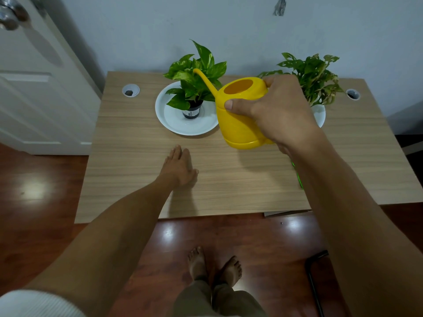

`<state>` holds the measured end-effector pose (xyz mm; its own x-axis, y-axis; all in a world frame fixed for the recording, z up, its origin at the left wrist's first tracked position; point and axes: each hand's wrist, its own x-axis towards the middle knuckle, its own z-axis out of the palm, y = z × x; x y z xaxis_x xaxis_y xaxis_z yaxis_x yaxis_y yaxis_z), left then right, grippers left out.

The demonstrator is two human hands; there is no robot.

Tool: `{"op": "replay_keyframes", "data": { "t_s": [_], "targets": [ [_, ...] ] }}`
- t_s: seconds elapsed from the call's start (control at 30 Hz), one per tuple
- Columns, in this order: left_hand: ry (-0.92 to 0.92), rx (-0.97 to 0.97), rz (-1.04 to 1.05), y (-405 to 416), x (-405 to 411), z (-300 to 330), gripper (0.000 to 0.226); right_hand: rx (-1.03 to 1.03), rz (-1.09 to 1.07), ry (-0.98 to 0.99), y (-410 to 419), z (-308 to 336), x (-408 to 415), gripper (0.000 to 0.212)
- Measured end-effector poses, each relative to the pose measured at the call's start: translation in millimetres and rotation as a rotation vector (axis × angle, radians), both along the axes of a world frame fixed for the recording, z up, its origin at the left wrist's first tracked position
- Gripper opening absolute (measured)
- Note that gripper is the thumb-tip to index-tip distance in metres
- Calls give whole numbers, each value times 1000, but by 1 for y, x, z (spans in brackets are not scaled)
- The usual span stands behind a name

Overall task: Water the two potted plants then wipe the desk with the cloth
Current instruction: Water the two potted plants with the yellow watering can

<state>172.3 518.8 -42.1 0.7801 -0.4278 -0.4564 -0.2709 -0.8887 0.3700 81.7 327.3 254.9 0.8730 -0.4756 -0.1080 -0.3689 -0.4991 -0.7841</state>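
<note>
My right hand (278, 110) grips a yellow watering can (240, 121) by its handle, held above the wooden desk (128, 161). Its spout points up and left, with the tip among the leaves of the left potted plant (196, 72). That plant stands in a dark pot on a white plate (169, 120). The right potted plant (313, 76) stands behind my hand on another white plate (320, 115), mostly hidden. My left hand (180, 165) rests flat on the desk with straight fingers. A sliver of green cloth (298, 177) shows beside my right forearm.
Two round cable holes (131, 90) (353, 94) sit at the desk's back corners. A white door (34, 88) stands to the left. My bare feet (215, 266) are on the red wooden floor below the desk's front edge. A black bar (314, 282) lies on the floor at right.
</note>
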Motion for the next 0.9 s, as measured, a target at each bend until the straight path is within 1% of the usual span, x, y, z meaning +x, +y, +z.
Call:
{"op": "replay_keyframes", "data": {
  "t_s": [0.13,0.17,0.43,0.57,0.67,0.73,0.83,0.9],
  "targets": [
    [-7,-3,-7,1,0,0,92,15,-47,-13,1,-3,6,60],
    [-9,-2,-9,1,0,-1,92,18,-52,-17,1,-3,7,62],
    [-19,-10,-13,2,0,0,93,0,-95,-56,-4,-4,8,64],
    [-18,-6,-12,1,-1,0,93,-12,-103,-39,-8,-3,5,59],
    [-21,-11,-10,0,-1,0,91,-10,-95,-18,-7,-3,3,66],
    [-21,-11,-14,0,-1,0,91,13,-77,-12,-6,-2,2,62],
    [-18,-3,-18,0,0,1,91,46,-42,-7,-3,-1,0,46],
    [-20,-2,-19,0,0,1,91,55,-30,-8,-1,-2,0,43]
  ]
}}
